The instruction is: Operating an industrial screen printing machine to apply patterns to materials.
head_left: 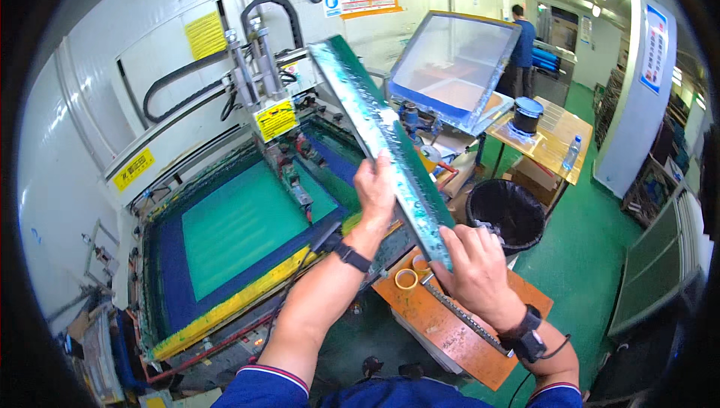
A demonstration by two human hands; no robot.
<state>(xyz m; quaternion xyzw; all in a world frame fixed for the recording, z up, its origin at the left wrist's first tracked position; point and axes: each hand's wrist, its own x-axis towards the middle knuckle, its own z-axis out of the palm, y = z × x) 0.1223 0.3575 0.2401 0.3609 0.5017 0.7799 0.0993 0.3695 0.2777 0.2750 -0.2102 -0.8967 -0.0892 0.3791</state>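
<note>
Both hands hold up a long screen-printing squeegee [346, 87] with a metal bar and a dark green blade, smeared with green ink. It slants from upper left to lower right before me. My left hand [375, 192] is closed on its left edge near the middle. My right hand [478, 271] grips its near, lower end, with the thumb and fingers on either side. Behind it, to the left, lies a printing screen [247, 224] with a green mesh and dark blue border, set in the printing machine [161, 149]. Dark bands circle both wrists.
An orange-brown table [480, 340] bears tape rolls [406, 280] and a dark slotted strip [466, 315]. Beyond stand a lined black bin [506, 213], a worktable [574, 127] with a bucket [528, 114] and bottle [573, 151], and a tilted framed screen [450, 55]. Someone in blue [523, 44] stands farther back.
</note>
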